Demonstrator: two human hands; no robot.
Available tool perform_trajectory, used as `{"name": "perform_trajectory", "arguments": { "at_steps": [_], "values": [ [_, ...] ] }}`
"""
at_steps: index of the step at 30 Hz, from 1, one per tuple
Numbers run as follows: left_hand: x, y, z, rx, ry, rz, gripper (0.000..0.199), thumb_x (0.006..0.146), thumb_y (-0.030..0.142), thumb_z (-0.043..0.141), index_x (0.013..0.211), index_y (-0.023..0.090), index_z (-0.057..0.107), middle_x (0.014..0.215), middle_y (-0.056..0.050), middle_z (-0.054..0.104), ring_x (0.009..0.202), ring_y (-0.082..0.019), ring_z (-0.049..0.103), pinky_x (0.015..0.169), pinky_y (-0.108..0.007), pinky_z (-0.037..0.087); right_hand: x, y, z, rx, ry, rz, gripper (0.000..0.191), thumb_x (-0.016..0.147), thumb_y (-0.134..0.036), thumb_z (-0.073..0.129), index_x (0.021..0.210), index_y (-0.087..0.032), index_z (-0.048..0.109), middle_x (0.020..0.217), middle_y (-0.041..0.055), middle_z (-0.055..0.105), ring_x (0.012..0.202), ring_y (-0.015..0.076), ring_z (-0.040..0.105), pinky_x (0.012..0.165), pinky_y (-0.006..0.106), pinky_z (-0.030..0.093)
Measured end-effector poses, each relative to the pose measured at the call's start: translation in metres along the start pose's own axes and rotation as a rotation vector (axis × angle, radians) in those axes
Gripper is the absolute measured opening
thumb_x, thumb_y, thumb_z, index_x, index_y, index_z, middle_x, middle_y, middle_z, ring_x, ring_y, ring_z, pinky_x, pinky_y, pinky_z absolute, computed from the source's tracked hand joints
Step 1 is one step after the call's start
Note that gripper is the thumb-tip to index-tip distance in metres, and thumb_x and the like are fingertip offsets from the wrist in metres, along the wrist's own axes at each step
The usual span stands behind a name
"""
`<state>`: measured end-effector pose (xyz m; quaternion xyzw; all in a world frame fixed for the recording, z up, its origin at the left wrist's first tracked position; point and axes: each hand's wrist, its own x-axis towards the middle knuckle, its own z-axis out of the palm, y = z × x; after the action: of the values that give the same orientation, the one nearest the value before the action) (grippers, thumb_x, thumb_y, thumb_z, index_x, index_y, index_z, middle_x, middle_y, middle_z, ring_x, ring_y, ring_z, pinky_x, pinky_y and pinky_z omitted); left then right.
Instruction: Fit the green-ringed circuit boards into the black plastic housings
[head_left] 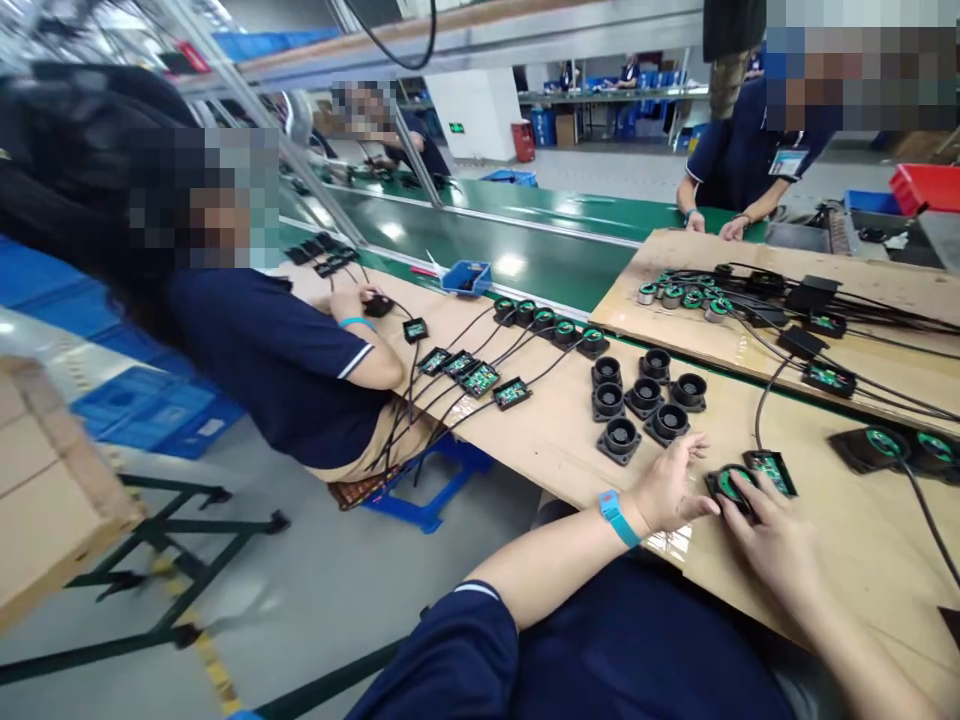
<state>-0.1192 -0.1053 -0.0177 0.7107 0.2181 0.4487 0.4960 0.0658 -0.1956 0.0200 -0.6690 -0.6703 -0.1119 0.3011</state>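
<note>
My right hand (772, 530) has its fingers closed around a black round housing with a green ring inside (726, 488), which rests on the cardboard-covered table. Right behind it lies a black box with a green circuit board (772, 470), and a black cable runs up from it. My left hand (671, 490) hovers just left of the housing, fingers spread and holding nothing; a teal band (619, 518) is on its wrist. Several empty black square-based housings (645, 397) stand beyond my left hand.
Assembled housings with green rings (544, 320) and cabled circuit boxes (480, 378) lie to the left, beside a seated co-worker (285, 350). More cabled parts (765, 300) cover the far board. A green conveyor (540, 250) runs behind; another person (750, 160) stands across it. More housings (870, 447) sit at right.
</note>
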Motion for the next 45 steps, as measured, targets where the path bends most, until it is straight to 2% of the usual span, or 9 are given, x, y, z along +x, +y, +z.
{"name": "perform_trajectory", "arguments": {
  "at_steps": [5,8,15,19,31,36,39,42,45],
  "values": [
    [-0.001,0.003,-0.003,0.017,0.043,-0.042,0.109,0.069,0.092,0.050,0.145,0.015,0.038,0.134,-0.023,0.054,0.114,-0.035,0.061,0.100,-0.054,0.052,0.010,-0.016,-0.028,-0.015,0.047,0.023,0.042,0.093,-0.056,0.059,0.114,-0.024,0.075,0.113,0.0088,0.076,0.089,0.0287,0.076,0.069,0.038,0.063],
    [0.000,0.006,-0.007,0.014,0.098,-0.028,0.104,0.071,0.094,0.043,0.139,0.015,0.042,0.129,-0.021,0.056,0.109,-0.032,0.061,0.097,-0.052,0.052,0.011,-0.033,-0.041,0.048,0.144,0.024,0.042,0.088,-0.046,0.071,0.125,-0.027,0.070,0.120,0.0073,0.073,0.090,0.0280,0.076,0.081,0.039,0.062],
    [-0.002,0.006,-0.012,0.042,0.226,-0.068,0.101,0.074,0.096,0.024,0.132,0.016,0.043,0.124,-0.019,0.057,0.107,-0.028,0.062,0.092,-0.045,0.053,-0.007,-0.047,0.007,0.272,-0.130,-0.040,0.029,0.095,-0.036,0.060,0.112,-0.019,0.076,0.109,0.0155,0.074,0.096,0.0288,0.075,0.085,0.042,0.065],
    [-0.003,-0.001,-0.010,0.026,0.266,-0.039,0.099,0.074,0.096,0.023,0.129,0.017,0.044,0.124,-0.019,0.058,0.104,-0.027,0.064,0.089,-0.043,0.055,-0.009,-0.057,0.003,0.305,-0.080,0.071,0.034,0.091,-0.031,0.067,0.123,-0.019,0.071,0.130,0.0175,0.066,0.114,0.0290,0.069,0.098,0.041,0.060],
    [-0.005,0.007,-0.017,0.177,0.356,-0.007,0.092,0.082,0.090,0.015,0.126,0.016,0.049,0.117,-0.017,0.061,0.086,-0.021,0.062,0.072,-0.036,0.053,-0.024,-0.070,0.009,0.270,-0.176,0.105,0.033,0.089,-0.025,0.069,0.121,-0.017,0.070,0.125,0.0194,0.068,0.110,0.0300,0.071,0.091,0.042,0.062],
    [-0.040,0.026,-0.026,0.314,0.087,-0.108,0.091,0.083,0.089,0.026,0.134,0.016,0.049,0.106,-0.013,0.062,0.075,-0.020,0.059,0.066,-0.036,0.053,-0.035,-0.076,0.014,0.335,-0.270,0.171,0.037,0.094,-0.024,0.060,0.129,-0.015,0.065,0.133,0.0223,0.062,0.121,0.0313,0.065,0.098,0.046,0.059],
    [-0.059,0.043,-0.033,0.431,-0.061,-0.212,0.087,0.085,0.082,0.042,0.140,0.015,0.044,0.120,-0.018,0.061,0.091,-0.026,0.065,0.079,-0.042,0.056,-0.043,-0.092,0.003,0.474,-0.298,0.175,0.046,0.094,-0.022,0.056,0.139,-0.015,0.057,0.141,0.0223,0.058,0.132,0.0329,0.056,0.106,0.050,0.054],
    [-0.061,0.064,-0.042,0.494,-0.108,-0.354,0.067,0.087,0.065,0.061,0.133,0.018,0.050,0.127,-0.017,0.061,0.115,-0.031,0.061,0.097,-0.048,0.052,-0.045,-0.104,-0.013,0.640,-0.389,0.122,0.069,0.091,-0.019,0.058,0.155,-0.019,0.035,0.148,0.0188,0.052,0.138,0.0307,0.051,0.108,0.051,0.052],
    [-0.051,0.085,-0.051,0.460,-0.160,-0.469,0.042,0.086,0.051,0.070,0.112,0.021,0.059,0.112,-0.009,0.065,0.105,-0.027,0.064,0.091,-0.043,0.053,-0.038,-0.101,-0.024,0.705,-0.472,0.042,0.074,0.092,-0.023,0.059,0.159,-0.023,0.027,0.150,0.0157,0.051,0.135,0.0273,0.054,0.107,0.047,0.054]
  ]
}}
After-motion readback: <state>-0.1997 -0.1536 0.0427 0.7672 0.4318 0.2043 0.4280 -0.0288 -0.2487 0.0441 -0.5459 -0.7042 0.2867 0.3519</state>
